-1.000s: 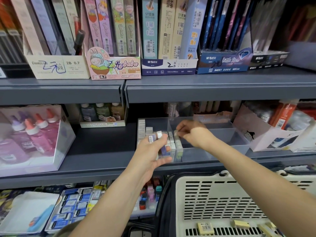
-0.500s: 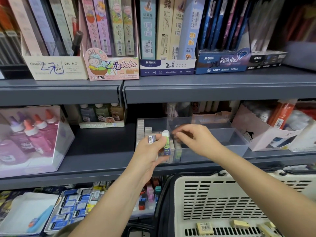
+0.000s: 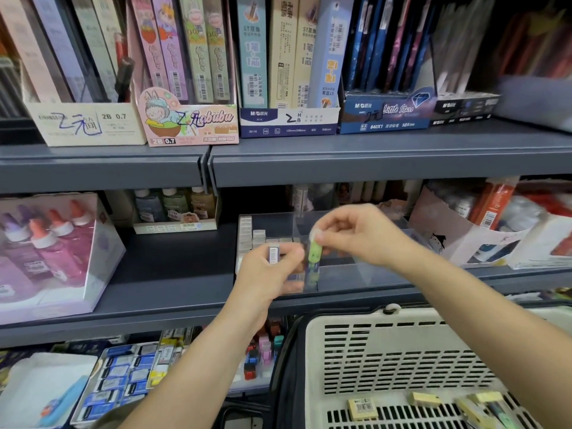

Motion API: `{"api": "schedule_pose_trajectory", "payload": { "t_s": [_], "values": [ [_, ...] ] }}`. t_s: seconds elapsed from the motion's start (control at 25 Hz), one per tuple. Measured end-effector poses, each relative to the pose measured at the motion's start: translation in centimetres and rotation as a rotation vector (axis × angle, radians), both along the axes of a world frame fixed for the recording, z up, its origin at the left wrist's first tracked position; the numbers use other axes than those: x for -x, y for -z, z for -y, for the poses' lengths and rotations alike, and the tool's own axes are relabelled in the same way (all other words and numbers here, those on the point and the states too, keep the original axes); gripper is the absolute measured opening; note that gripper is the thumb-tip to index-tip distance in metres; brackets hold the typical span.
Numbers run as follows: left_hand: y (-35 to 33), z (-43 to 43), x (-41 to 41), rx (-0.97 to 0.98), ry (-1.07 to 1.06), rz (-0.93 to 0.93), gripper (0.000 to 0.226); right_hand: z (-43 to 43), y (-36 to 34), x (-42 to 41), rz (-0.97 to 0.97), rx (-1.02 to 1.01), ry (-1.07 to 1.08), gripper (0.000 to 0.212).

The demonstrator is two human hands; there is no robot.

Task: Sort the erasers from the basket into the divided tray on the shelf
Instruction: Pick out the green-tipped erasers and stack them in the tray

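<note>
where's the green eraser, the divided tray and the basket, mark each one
green eraser [image 3: 314,254]: head view, on its green sleeve, about mid-length.
divided tray [image 3: 371,276]: head view, on its clear front wall.
basket [image 3: 402,351]: head view, on its slotted back wall.

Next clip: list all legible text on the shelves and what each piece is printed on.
"2B 0.7": beige display box
"2B 0.7": pink display box
"M&G", "HB": white-and-blue box
"Little Stars", "840X1": dark blue box
Labels on the barcoded eraser and green-sleeved eraser: too blurred to read.
</note>
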State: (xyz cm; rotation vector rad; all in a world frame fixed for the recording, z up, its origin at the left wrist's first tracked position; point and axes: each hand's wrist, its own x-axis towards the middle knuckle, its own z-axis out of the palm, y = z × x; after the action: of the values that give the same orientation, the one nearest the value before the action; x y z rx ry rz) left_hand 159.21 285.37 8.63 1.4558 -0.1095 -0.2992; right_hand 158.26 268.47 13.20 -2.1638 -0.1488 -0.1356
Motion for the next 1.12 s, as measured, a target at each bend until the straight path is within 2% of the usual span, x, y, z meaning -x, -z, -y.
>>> {"api": "schedule_pose_trajectory", "payload": {
  "t_s": [0.08, 0.16, 0.24, 0.36, 0.48, 0.56, 0.76, 0.88, 1.0, 1.12],
  "values": [
    [-0.1, -0.4, -0.5, -0.073, -0.078, 0.028, 0.016, 1.6, -0.8, -0.6, 0.047, 0.029, 0.085, 0.006],
    [-0.2, -0.6, -0.8, -0.148, -0.09, 0.043, 0.02, 2.6, -0.3, -1.0, 0.041, 0.194, 0.125, 0.008],
    [-0.3, -0.4, -0.9, -0.12, -0.061, -0.024, 0.016, 2.6, 1.3, -1.1, -0.038, 0.283, 0.111, 0.009],
    [-0.5, 0.0, -1.0, -0.044, -0.037, -0.124, 0.009, 2.4, 3.1, -1.3, -0.105, 0.271, 0.096, 0.01],
    [0.0, -0.1, -1.2, -0.129, -0.055, -0.028, 0.009, 2.6, 3.8, -1.5, -0.148, 0.254, 0.067, 0.009],
    [0.1, -0.2, -1.2, -0.121, -0.084, 0.035, 0.007, 2.5, 4.3, -1.5, -0.174, 0.334, 0.024, 0.007],
    [0.1, -0.4, -1.0, -0.163, -0.076, 0.121, 0.027, 2.5, 4.5, -1.4, -0.178, 0.476, -0.016, 0.019],
    [0.0, -0.5, -0.7, -0.188, -0.082, 0.169, 0.032, 2.2, 4.1, -1.1, -0.058, 0.581, 0.017, 0.022],
    [0.1, -0.2, -0.5, -0.247, -0.035, 0.229, 0.038, 0.9, 3.4, -0.4, 0.179, 0.422, 0.068, 0.016],
    [0.1, -0.1, -0.4, -0.281, 0.025, 0.265, 0.046, -0.4, 2.7, 0.1, 0.168, 0.298, -0.016, 0.013]
  ]
}}
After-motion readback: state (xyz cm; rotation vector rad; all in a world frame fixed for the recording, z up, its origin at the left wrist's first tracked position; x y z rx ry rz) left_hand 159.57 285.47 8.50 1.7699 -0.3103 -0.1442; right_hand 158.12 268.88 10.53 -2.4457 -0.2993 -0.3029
